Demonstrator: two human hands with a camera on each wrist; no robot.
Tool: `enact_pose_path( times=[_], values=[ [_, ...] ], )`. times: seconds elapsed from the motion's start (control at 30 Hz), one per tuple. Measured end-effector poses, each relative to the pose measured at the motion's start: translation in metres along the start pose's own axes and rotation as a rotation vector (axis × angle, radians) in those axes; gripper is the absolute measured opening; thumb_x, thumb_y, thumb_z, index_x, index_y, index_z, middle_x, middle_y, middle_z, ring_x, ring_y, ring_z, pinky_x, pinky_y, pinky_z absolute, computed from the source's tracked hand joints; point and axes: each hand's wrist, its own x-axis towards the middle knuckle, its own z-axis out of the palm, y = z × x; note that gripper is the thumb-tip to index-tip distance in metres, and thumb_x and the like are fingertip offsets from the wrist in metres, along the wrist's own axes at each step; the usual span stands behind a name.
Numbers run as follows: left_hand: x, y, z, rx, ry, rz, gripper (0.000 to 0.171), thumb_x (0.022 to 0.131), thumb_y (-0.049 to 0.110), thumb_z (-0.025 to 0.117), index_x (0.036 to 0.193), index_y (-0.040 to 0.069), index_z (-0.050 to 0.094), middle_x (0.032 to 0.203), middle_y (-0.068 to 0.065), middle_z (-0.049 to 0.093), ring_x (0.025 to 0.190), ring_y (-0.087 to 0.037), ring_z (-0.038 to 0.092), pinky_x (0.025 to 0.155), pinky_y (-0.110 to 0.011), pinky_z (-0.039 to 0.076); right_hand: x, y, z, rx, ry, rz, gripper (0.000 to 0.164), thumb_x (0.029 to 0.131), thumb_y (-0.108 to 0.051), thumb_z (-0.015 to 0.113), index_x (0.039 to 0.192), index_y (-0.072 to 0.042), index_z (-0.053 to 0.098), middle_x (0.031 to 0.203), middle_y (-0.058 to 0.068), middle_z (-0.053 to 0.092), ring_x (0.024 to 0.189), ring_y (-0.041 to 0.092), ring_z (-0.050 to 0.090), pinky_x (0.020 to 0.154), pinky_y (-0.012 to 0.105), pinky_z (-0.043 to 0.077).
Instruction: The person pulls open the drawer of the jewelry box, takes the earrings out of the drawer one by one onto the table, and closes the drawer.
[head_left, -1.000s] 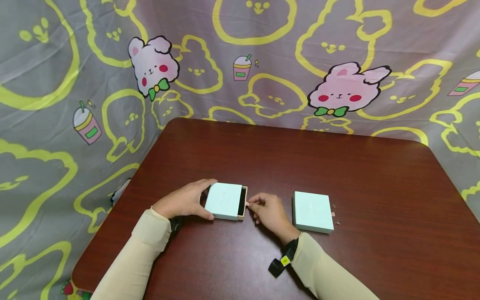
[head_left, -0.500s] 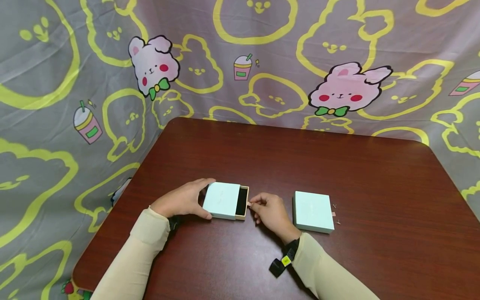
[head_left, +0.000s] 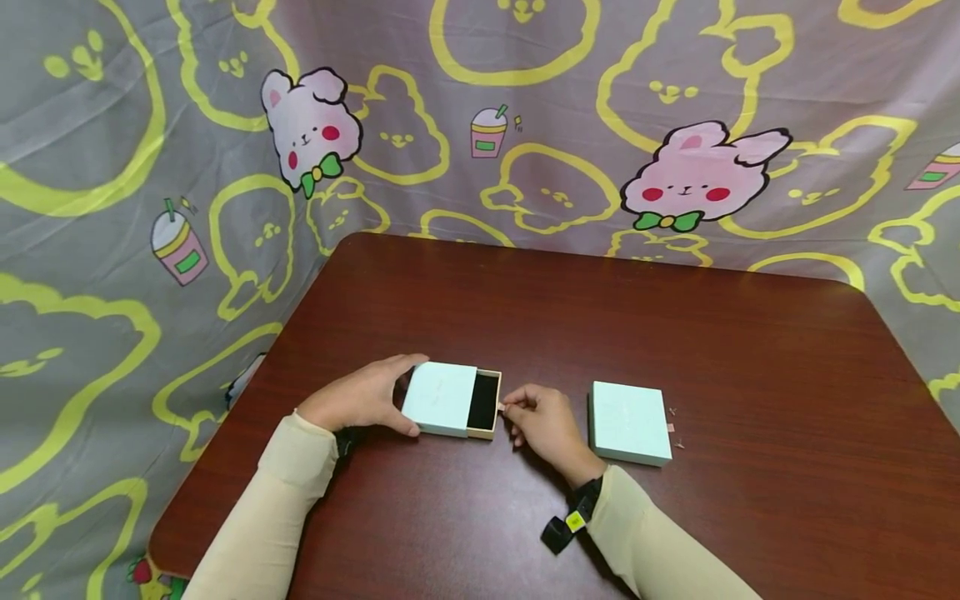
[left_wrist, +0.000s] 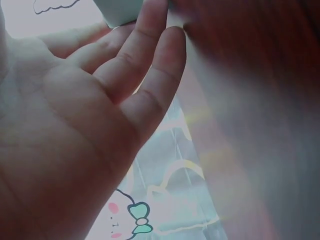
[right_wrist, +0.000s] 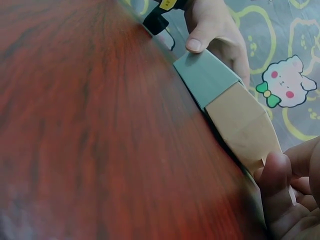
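A pale mint drawer box (head_left: 441,398) lies on the table, its tan inner drawer (head_left: 485,403) slid partly out to the right. Black lining shows inside the drawer. My left hand (head_left: 365,395) grips the sleeve of the box from its left end, thumb on the near side and fingers on the far side. In the right wrist view, the left thumb (right_wrist: 195,44) presses the sleeve's side. My right hand (head_left: 546,425) pinches the small pink pull tab (head_left: 502,407) at the drawer's right end between thumb and finger.
A second mint box (head_left: 630,422), closed, lies to the right of my right hand, with a pink tab (head_left: 671,428) on its right side. Two tiny items, one of them a small piece (head_left: 679,444), lie beside it. A patterned cloth (head_left: 555,108) hangs behind the table (head_left: 570,308).
The drawer has slid farther out, showing more black lining. My left hand and the sleeve have shifted slightly left while my right hand keeps its pinch on the tab.
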Motion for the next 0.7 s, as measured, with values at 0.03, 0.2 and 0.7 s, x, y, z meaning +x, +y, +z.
enact_pose_path(
  times=[0.03, 0.2, 0.7],
  values=[
    [0.0002, -0.0002, 0.0000, -0.002, 0.000, 0.002, 0.106, 0.061, 0.036, 0.093, 0.147, 0.009, 0.038, 0.143, -0.007, 0.045, 0.128, -0.022, 0.043, 0.105, -0.044, 0.036, -0.0001, 0.0003, -0.0006, -0.001, 0.000, 0.005, 0.005, 0.087, 0.003, 0.067, 0.088, 0.000, 0.070, 0.064, 0.008, 0.062, 0.048, 0.018, 0.057, 0.044, 0.034, 0.051],
    [0.0005, -0.0011, -0.0006, -0.006, -0.001, -0.003, 0.107, 0.061, 0.036, 0.093, 0.148, 0.008, 0.037, 0.144, -0.007, 0.045, 0.129, -0.023, 0.043, 0.105, -0.044, 0.035, -0.0005, 0.0021, -0.0025, 0.005, 0.007, 0.015, 0.004, 0.088, 0.002, 0.067, 0.089, 0.001, 0.070, 0.065, 0.008, 0.062, 0.048, 0.018, 0.057, 0.045, 0.034, 0.052],
    [-0.0021, -0.0046, -0.0034, 0.009, 0.001, -0.019, 0.107, 0.060, 0.035, 0.094, 0.147, 0.006, 0.038, 0.143, -0.010, 0.046, 0.129, -0.024, 0.043, 0.106, -0.045, 0.034, -0.0030, 0.0015, -0.0026, 0.035, 0.016, 0.009, 0.006, 0.087, 0.004, 0.066, 0.088, 0.000, 0.070, 0.066, 0.008, 0.063, 0.048, 0.018, 0.057, 0.045, 0.034, 0.051]
  ],
)
